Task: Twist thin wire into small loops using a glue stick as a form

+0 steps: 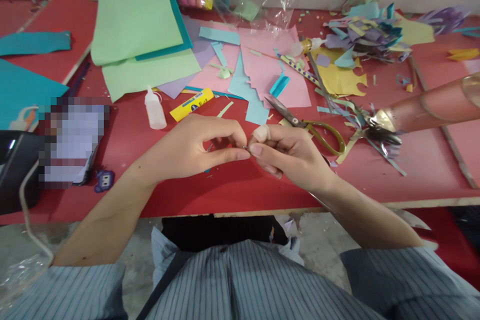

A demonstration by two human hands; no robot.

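Above the red table near its front edge, my left hand (210, 142) and my right hand (296, 152) meet fingertip to fingertip. Both are closed in a pinch. Something tiny and thin (245, 147) shows between the fingertips, too small to name. A pale wrap (260, 133) circles a finger of my right hand. Scissors (294, 121) with yellow-green handles lie just beyond my right hand, partly hidden by it. Past my left hand are a yellow glue stick (192, 104) and a small white squeeze bottle (155, 110).
Green paper sheets (137, 20) and pink paper (270, 60) cover the back. A heap of paper scraps (369, 32) sits back right. A clear brown tube (435, 105) reaches in from the right. At left are a phone (73, 142) and a white cable (28, 210).
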